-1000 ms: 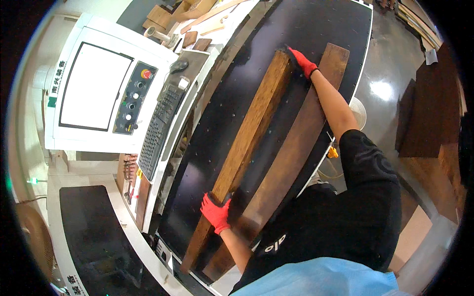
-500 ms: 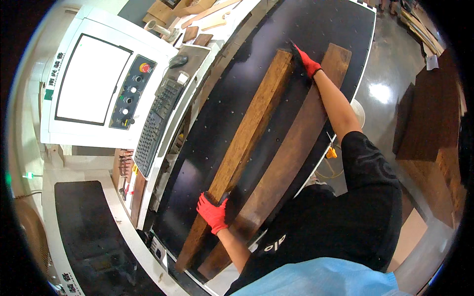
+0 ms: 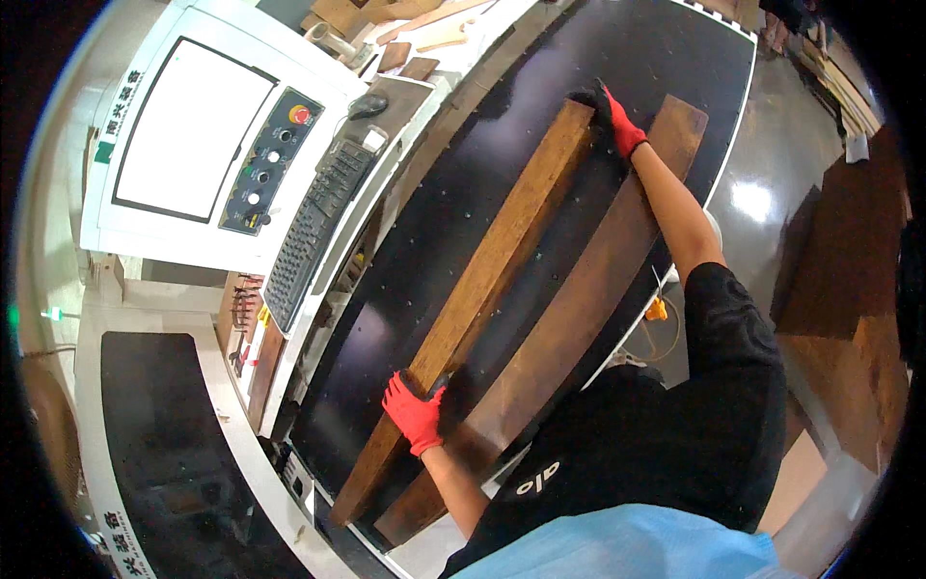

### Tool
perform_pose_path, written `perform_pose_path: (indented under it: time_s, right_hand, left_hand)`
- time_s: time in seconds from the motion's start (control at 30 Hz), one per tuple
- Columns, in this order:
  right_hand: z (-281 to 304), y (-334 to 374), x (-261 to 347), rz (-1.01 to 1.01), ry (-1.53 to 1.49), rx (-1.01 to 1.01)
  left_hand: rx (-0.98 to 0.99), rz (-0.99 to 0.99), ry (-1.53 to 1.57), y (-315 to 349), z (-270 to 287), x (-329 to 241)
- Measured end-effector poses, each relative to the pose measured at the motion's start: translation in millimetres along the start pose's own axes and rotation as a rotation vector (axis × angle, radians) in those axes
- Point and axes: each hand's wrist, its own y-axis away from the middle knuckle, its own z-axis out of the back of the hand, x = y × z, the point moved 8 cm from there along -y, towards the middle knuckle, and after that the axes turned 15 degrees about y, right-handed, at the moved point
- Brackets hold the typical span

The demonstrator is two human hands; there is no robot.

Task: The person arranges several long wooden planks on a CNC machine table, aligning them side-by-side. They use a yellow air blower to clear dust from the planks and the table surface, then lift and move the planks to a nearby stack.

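Note:
A long brown wooden beam lies lengthwise on a black table top. Close to its near end, my left hand, in a red glove with a dark palm side, is closed around it, fingers over the far-left edge and thumb on the other side. At the beam's far end, my right hand, gloved alike, curls its dark fingertips around the end corner. A second, wider and darker wooden board lies beside the beam, nearer my body; my right forearm passes over it.
Left of the table stands a white control console with a bright screen, a red button, a keyboard and a mouse. Small wood offcuts lie behind these. Large brown panels stand on the right.
My right hand has gone from beside the beam's far end to curling its fingers around it. My left hand keeps its hold. The whole view has shifted slightly.

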Motion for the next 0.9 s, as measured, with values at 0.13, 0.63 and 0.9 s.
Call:
perform_pose_path:
  time_s: [0.13,0.63,0.9]
  right_hand:
    - [1.4,-24.0,-35.0,-0.213,-0.173,0.067]
    - [-59.7,-41.0,-8.6,-0.277,-0.428,-0.057]
    - [-67.2,-27.8,3.5,-0.433,-0.178,0.143]
  left_hand:
    - [0.018,0.019,0.0,-2.5,-3.9,2.7]
    - [-0.028,0.069,-0.065,-34.3,-6.7,13.8]
    - [-0.002,0.092,0.009,-32.5,1.2,7.2]
